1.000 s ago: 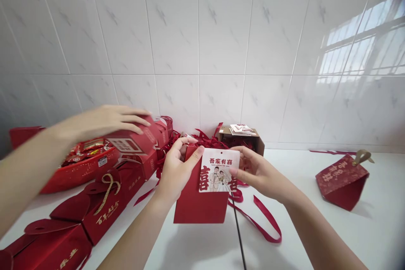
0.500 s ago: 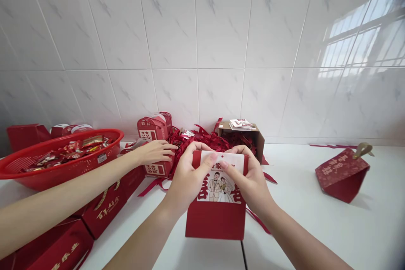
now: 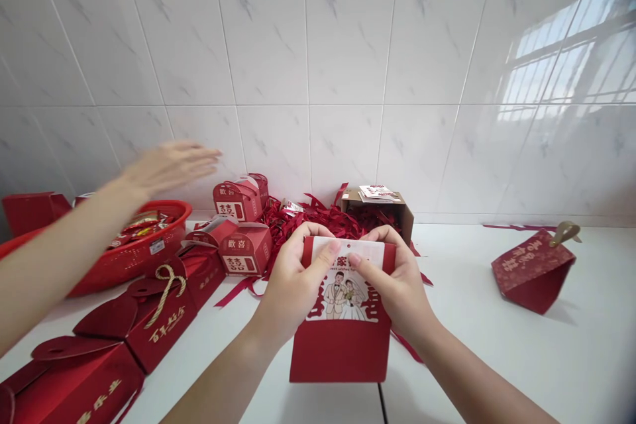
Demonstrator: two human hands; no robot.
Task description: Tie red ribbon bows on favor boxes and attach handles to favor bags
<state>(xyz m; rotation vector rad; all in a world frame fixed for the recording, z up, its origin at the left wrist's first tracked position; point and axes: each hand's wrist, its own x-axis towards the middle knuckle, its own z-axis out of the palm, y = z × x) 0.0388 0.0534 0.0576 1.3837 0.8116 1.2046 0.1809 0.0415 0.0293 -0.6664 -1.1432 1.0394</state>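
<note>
Between my two hands is a red gift box (image 3: 339,354) with a white card (image 3: 322,308) lying against its upper front. A drawn bride and groom and red lettering show on the card, which has a small hole near its top edge. My left hand (image 3: 299,275) pinches the card and box at the upper left, thumb on the front. My right hand (image 3: 395,275) grips the upper right the same way. Both sets of fingers go behind the box, where they are partly hidden. Red ribbons (image 3: 318,215) lie heaped just beyond my hands.
Another person's hand (image 3: 171,165) reaches in from the left, over a red basket (image 3: 173,238) of wrapped sweets. Red boxes (image 3: 163,315) line the left; small boxes (image 3: 246,248) stand behind. A cardboard box (image 3: 407,218) lies at the back, a tied red box (image 3: 531,271) at right.
The other person's hand has lifted off the small red box and moved up and left. My hands keep their hold; the box and card have shifted slightly downward.
</note>
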